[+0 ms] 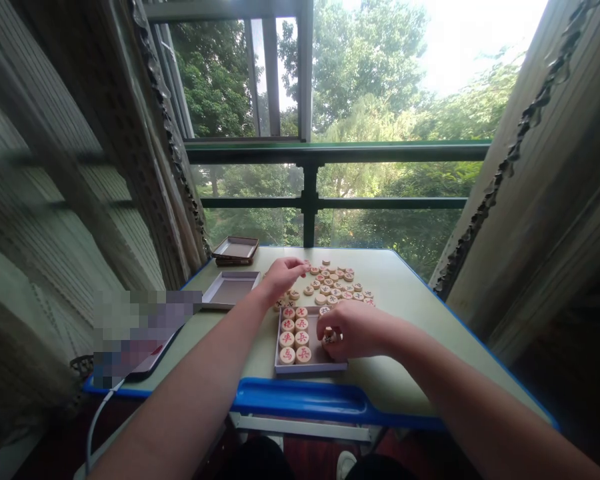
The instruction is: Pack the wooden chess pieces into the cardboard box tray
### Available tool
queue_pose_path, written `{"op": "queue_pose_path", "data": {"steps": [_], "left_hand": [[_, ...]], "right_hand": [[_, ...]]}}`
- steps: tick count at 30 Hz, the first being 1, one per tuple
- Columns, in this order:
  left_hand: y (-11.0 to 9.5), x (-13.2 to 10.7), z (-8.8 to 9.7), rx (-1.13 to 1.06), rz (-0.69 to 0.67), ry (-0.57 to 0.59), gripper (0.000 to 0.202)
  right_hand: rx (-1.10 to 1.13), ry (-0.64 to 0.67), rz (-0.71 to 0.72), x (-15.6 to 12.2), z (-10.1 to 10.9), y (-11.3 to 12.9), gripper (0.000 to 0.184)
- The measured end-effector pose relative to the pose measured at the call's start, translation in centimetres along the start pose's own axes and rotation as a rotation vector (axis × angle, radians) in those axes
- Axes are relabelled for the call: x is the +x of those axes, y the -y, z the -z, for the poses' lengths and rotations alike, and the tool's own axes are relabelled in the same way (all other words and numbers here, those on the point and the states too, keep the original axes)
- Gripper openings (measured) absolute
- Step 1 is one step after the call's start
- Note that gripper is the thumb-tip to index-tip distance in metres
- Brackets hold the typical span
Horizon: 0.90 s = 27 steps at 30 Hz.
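Hands (355, 327) at discs (287, 340), red writing (303, 355) — "兵"

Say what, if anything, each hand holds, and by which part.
Right hand: fingers at the edge of a black-marked piece in the box. Left hand: fingertips by loose pieces. Whether either grips one cannot be told.

Left hand (283, 276) is by loose discs (349, 277), right hand (356, 327) over a box (310, 367).

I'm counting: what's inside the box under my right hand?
In the box, eight red-marked pieces show at left, black-marked pieces at right; your right hand partly hides those, blocking their count.
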<state>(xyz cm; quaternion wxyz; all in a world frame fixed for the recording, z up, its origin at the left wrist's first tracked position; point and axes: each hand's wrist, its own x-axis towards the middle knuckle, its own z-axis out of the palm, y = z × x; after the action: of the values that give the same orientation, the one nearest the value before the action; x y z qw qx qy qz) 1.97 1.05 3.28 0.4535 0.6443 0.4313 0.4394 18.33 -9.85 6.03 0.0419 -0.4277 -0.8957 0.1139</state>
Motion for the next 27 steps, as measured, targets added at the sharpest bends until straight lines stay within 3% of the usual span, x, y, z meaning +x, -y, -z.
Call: {"op": "queue_pose_path", "data": {"steps": [9,27], "left_hand": [[-0.1,-0.5,0.0,0.057,0.002,0.006,0.028],[-0.2,-0.5,0.0,0.105,-0.006,0.04,0.027]], "right_hand": [[-0.052,-0.116,-0.023,0.2,0.5,-1.2,0.018],[-0.078,-0.145,-0.035,0.6,-0.1,-1.8,0.016]]}}
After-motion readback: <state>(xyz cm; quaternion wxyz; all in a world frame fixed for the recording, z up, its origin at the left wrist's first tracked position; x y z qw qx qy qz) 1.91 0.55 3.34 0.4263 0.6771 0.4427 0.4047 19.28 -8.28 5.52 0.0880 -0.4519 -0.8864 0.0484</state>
